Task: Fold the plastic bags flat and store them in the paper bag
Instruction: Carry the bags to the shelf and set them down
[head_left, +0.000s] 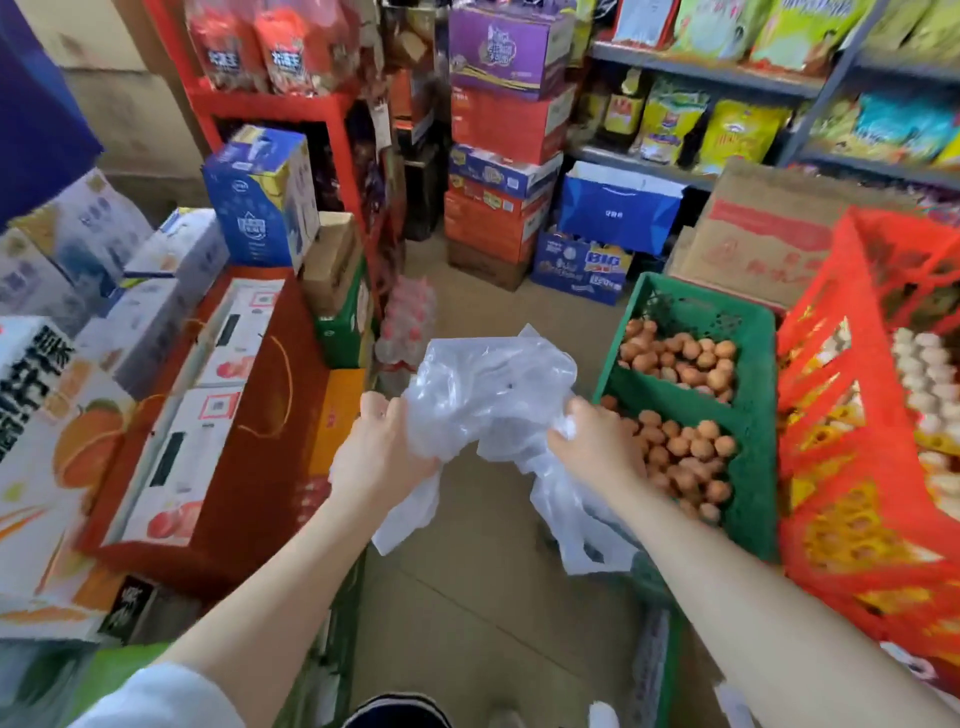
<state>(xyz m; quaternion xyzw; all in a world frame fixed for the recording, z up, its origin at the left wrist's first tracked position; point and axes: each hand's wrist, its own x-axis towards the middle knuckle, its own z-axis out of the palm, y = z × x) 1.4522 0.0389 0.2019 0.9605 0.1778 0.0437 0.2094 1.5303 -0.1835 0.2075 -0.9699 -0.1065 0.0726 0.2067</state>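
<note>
Crumpled clear thin plastic bag (488, 395), translucent, wrinkled, glossy film, bunched up mid-air above tan floor (483, 597), loose ends hanging down. Left hand (382, 449) gripping left edge, fingers curled into film. Right hand (592, 447) pinching bunched right side. Green perforated plastic crate (753, 374) at right, holding round brown eggs (680, 358). Red plastic lattice crate (857, 415) beside it. Glossy printed cardboard boxes (208, 415) at left.

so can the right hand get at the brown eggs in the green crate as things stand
Probably not yet: the right hand hovers right beside the brown eggs in the open green crate, but it is gripping the plastic bag.
</note>
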